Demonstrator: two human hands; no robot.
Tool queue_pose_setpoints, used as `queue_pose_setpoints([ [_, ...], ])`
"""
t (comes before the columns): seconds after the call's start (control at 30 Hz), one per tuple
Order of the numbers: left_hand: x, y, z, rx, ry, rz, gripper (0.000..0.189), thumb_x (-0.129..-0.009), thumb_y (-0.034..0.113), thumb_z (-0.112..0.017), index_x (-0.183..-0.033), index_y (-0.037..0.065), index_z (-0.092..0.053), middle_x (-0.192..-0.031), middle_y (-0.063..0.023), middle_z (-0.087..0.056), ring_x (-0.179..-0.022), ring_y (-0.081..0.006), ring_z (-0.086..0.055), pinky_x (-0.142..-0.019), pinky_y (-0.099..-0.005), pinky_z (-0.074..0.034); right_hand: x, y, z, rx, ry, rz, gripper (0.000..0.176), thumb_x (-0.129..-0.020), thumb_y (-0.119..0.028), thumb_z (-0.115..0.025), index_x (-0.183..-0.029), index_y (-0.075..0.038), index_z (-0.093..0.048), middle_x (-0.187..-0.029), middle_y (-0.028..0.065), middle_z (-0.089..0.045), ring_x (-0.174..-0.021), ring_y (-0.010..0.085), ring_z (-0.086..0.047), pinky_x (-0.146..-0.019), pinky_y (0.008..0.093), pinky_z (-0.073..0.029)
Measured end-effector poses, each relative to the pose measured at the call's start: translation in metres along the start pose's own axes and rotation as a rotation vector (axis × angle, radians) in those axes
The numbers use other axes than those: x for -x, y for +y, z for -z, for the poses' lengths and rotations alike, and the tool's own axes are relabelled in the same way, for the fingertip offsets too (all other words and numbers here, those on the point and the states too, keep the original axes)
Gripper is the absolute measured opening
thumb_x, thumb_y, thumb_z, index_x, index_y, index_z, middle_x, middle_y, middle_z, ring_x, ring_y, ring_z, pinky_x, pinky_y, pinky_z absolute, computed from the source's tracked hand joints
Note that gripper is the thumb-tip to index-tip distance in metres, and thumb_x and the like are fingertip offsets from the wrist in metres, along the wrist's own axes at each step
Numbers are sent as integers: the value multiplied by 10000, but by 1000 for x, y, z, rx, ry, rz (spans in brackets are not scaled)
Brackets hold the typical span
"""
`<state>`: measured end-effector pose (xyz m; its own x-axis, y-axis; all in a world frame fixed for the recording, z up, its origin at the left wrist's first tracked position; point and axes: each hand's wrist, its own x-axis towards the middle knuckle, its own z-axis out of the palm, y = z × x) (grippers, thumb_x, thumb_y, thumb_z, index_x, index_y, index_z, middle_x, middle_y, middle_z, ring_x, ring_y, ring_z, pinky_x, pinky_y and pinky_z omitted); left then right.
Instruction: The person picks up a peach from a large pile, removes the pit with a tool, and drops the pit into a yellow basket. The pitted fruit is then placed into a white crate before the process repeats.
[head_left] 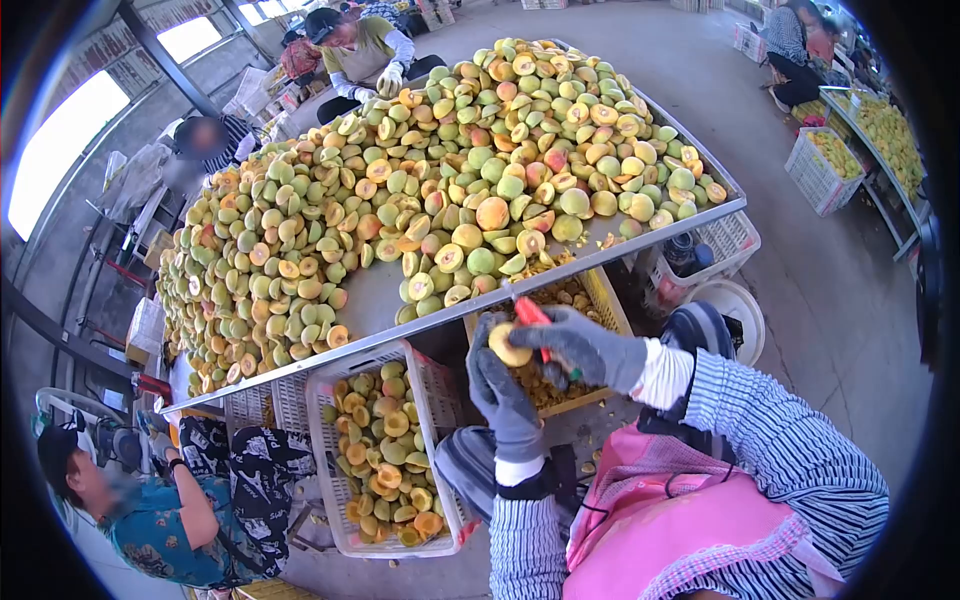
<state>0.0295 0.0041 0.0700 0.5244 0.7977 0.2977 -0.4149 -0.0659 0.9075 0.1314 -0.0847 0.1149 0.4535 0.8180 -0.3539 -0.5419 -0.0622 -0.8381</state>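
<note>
My left hand (500,388), in a dark grey glove, holds a halved yellow fruit (509,345) between its fingers. Beside it on the right, my right hand (585,347), gloved too, is closed round a red-handled tool (530,318) close to the fruit. Both hands are over a yellow crate (603,300) holding pits and scraps, just in front of the metal table's edge (440,304). Halved green and yellow fruit (480,160) is heaped on the table.
A white crate (435,400) of fruit halves stands left of my knees. A white bucket (750,310) and another crate (738,240) are at the right under the table. One person (165,520) sits at the left; others work across the table and farther back.
</note>
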Motion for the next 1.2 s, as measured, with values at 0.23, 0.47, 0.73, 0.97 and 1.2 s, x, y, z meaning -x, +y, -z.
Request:
queue_pose_setpoints([
  [0.23,25,-1,13,316,171,303,619,-1026,569,-336,-1152,9,-566,-997,-120,-660,-919,-235,-641,-882,-367,-510,45,41,5,1047,113,552,438,-909,-523,-616,-1003,-98,-567,-792,222,-642,-724,429,-635,-626,473,-497],
  [0.47,50,23,10,46,104,161,502,-1006,485,-496,-1120,-2,-546,-864,-128,-646,-740,-237,-646,-680,-330,-562,66,38,-3,1321,-75,442,546,-931,-600,-503,-1106,-84,-545,-800,206,-668,-705,413,-657,-623,503,-503],
  [0.73,44,41,-3,219,288,258,650,-1003,596,-379,-988,-9,-617,-751,-108,-646,-631,-228,-644,-628,-333,-563,78,37,-19,1094,-144,344,489,-955,-527,-520,-1082,-55,-551,-812,189,-675,-740,396,-667,-654,484,-511],
  [0.97,54,28,22,-317,49,-68,415,-997,402,-559,-981,-9,-615,-772,-93,-670,-660,-178,-634,-665,-297,-537,73,34,-4,1283,-196,337,555,-949,-587,-482,-1066,-50,-563,-851,201,-681,-761,394,-676,-668,484,-513],
  [1.2,35,47,9,-288,41,185,597,-1014,544,-413,-1060,-10,-633,-800,-82,-675,-670,-170,-631,-651,-286,-511,64,43,7,1091,-222,263,571,-949,-586,-496,-1003,-24,-586,-779,161,-681,-695,351,-672,-630,451,-509],
])
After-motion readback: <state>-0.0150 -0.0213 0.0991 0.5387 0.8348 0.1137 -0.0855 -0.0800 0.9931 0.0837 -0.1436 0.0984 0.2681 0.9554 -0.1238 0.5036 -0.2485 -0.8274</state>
